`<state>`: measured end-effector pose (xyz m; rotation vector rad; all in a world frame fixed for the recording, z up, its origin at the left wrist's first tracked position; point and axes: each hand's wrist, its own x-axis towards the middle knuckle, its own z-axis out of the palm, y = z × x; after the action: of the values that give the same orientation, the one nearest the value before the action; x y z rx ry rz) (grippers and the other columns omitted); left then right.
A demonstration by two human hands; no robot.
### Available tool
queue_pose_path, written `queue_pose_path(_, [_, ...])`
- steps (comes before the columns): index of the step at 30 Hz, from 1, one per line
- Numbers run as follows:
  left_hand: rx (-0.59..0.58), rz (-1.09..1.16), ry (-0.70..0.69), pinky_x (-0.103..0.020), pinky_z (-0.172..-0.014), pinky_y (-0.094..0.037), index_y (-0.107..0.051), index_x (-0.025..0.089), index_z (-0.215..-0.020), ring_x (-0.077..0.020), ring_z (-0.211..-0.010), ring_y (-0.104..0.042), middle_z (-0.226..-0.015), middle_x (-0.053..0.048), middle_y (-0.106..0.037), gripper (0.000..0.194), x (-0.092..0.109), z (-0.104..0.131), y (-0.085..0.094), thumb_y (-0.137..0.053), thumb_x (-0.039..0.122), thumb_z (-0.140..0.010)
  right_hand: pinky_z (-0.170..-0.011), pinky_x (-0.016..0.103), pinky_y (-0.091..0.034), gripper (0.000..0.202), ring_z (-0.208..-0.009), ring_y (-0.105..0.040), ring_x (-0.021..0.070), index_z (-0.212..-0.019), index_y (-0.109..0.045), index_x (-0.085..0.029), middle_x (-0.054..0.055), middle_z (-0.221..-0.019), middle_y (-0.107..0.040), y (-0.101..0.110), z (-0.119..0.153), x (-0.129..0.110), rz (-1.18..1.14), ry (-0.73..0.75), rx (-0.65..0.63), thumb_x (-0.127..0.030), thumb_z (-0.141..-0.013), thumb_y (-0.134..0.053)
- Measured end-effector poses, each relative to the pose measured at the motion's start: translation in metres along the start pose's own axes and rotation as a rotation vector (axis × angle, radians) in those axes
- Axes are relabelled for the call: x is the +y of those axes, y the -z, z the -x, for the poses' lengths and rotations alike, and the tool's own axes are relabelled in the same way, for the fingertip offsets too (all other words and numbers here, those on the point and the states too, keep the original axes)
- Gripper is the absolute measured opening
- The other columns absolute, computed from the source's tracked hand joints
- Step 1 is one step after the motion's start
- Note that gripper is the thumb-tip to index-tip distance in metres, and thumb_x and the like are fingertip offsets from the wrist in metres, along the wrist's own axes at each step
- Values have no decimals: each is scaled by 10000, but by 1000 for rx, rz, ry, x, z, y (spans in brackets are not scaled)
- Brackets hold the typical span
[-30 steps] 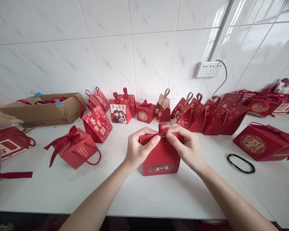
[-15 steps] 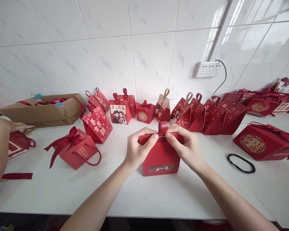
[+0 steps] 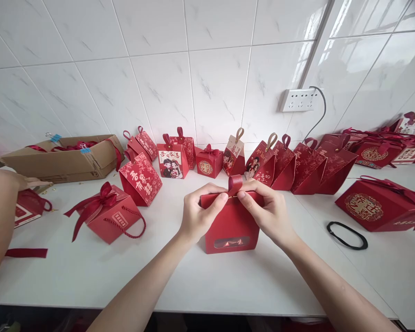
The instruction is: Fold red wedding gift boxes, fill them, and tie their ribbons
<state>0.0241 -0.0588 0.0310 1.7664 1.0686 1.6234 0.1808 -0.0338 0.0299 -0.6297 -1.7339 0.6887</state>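
Note:
A red gift box [image 3: 232, 226] with a clear window low on its near side stands upright on the white table in front of me. My left hand [image 3: 201, 210] pinches its top edge left of the ribbon loop [image 3: 234, 184], thumb on the near face. On the other side of that loop, my right hand [image 3: 265, 208] grips the same edge, its thumb also pressed in front. The fingers behind the box top are partly hidden. Something shiny shows through the window.
Several finished red boxes [image 3: 173, 161] line the tiled wall. A cardboard tray [image 3: 62, 159] with ribbons is at back left. Nearer lie a bow-tied box [image 3: 110, 214], a ribbon strip [image 3: 26, 253], a black band [image 3: 347, 235] and a large box [image 3: 370, 205]. Another person's arm [image 3: 0, 216] enters at left.
Both my hands keep the same hold on the box top. The other person's hand at the left has shifted slightly; the view has moved a touch.

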Motion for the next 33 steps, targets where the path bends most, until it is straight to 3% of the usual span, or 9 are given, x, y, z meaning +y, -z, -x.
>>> queue_pose_path(14, [2,-31,-1,-231,-652,-500,-641,170,-747,-144,-700,-625,-745,-27,-678,167,-1,0,0,-571,303,-819,-583,228,-464,184,-660,-568,125,-764,-614,-207,9,-740,-619,0,0,-1,23,-11,-4,-321,-886,-536])
queue_pose_path(33, [2,-20,17,-228,-619,-501,-627,178,-792,-148,-695,-634,-761,-24,-683,131,1,1,-1,-617,309,-780,-590,241,-489,95,-713,-597,142,-815,-627,-217,15,-814,-649,0,1,-2,-1,-45,-11,-263,-855,-554])
